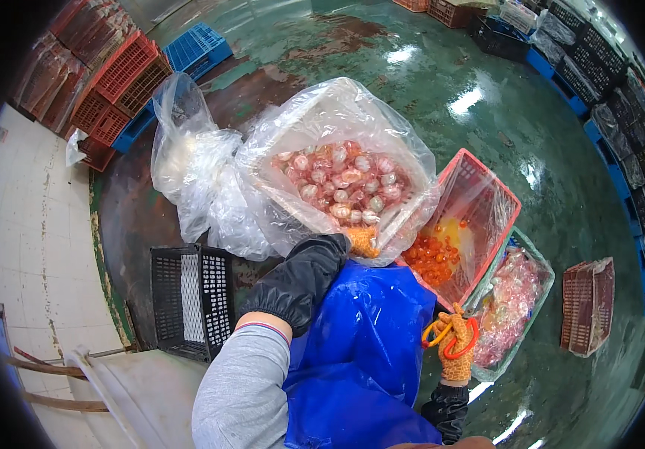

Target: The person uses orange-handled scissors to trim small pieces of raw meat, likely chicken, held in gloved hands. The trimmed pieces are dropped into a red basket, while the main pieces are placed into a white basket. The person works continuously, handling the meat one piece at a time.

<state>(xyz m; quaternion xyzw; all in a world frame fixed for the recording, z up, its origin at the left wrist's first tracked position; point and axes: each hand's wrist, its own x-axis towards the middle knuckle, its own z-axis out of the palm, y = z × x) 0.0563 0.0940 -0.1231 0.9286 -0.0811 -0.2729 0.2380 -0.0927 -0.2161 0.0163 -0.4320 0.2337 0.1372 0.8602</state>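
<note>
At the frame's centre, the left hand, gloved in orange, grips the near edge of a plastic-lined box full of small wrapped pink pieces. At lower right, the right hand pinches orange rubber bands beside a red basket holding orange pieces and a green basket of clear packets.

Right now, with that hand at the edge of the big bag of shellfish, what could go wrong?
1. The left hand grips the thin plastic liner of the full white box; it might tear.
2. The green floor looks wet and glossy, so slipping seems possible.
3. The rubber bands looped on the right hand could snag.
</note>
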